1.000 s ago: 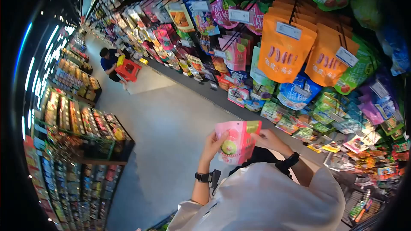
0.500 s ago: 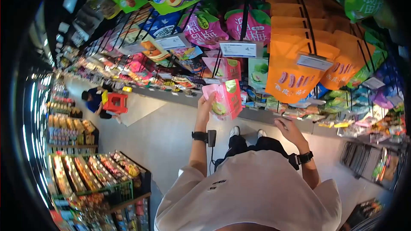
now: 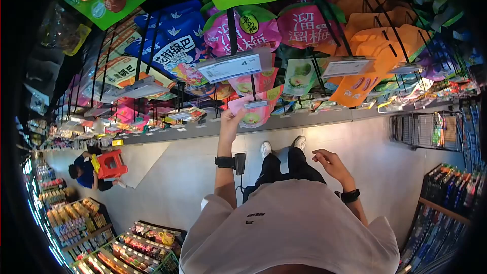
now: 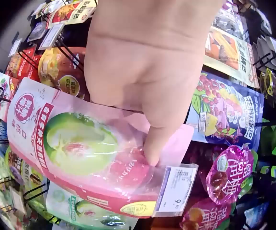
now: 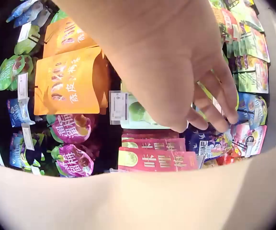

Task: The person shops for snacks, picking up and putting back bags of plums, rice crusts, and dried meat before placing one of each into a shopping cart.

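Observation:
My left hand (image 3: 230, 126) pinches the pink pouch (image 3: 252, 116) by its top edge, in front of the hanging snack rack. In the left wrist view the thumb of the left hand (image 4: 145, 62) lies over the front of the pink pouch (image 4: 90, 148), beside a price tag (image 4: 175, 190). My right hand (image 3: 332, 165) hangs in the air to the right, fingers loosely bent, holding nothing. In the right wrist view the right hand (image 5: 176, 72) shows before the rack, with pink pouches (image 5: 157, 159) beyond it.
Orange pouches (image 3: 373, 45), purple pouches (image 3: 243, 28) and blue pouches (image 3: 175, 40) hang above on hooks. A person (image 3: 83, 170) is by a red stool (image 3: 110, 164) at the left. A wire cart (image 3: 423, 129) stands right; low display shelves (image 3: 83, 218) stand behind.
The right hand has let go of the pink pouch and moved away to the right. The left hand has carried the pouch up to the rack. The view has turned toward the rack.

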Demonstrator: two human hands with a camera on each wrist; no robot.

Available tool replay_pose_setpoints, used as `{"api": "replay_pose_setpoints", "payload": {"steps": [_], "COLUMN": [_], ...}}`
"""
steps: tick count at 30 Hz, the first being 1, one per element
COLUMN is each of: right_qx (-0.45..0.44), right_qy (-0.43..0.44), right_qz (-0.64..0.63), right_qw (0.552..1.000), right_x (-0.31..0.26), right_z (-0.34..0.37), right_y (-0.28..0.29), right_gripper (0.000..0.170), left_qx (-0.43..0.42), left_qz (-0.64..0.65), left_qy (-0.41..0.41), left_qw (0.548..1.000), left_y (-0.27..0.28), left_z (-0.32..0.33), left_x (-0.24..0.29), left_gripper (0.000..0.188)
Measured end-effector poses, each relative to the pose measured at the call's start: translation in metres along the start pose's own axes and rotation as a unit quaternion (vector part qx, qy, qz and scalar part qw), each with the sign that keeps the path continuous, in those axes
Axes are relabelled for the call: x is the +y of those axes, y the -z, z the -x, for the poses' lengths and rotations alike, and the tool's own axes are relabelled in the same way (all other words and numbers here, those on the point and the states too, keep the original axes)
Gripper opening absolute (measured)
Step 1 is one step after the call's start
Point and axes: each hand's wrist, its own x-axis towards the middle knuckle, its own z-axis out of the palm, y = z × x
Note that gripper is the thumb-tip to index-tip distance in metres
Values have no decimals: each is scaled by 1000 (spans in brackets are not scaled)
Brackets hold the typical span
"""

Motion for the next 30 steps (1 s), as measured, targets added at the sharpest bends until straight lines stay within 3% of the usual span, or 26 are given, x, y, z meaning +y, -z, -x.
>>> {"api": "replay_pose_setpoints", "payload": {"steps": [5, 10, 18, 25, 28, 30], "right_qx": [29, 62, 70, 72, 88, 101], "right_qy": [-10, -3, -4, -13, 1, 11], "right_qz": [0, -5, 6, 29, 20, 7], "right_qw": [1000, 998, 998, 997, 996, 995], "right_x": [-11, -11, -11, -15, -13, -11], "right_z": [9, 14, 17, 22, 25, 27], "right_y": [-23, -35, -39, -38, -40, -43], "right_gripper": [31, 31, 32, 34, 33, 32], "left_qx": [-6, 8, 38, 68, 79, 27], "left_qz": [14, 57, 23, 24, -50, -100], "left_qy": [8, 18, -19, -36, 8, -44], "left_qw": [1000, 998, 999, 997, 996, 994], "left_y": [11, -4, -10, -19, -8, 2], "left_z": [-13, -9, -14, -61, -78, -78], "left_x": [-22, -3, -1, -10, -23, -29], "left_gripper": [23, 24, 27, 23, 17, 19]}}
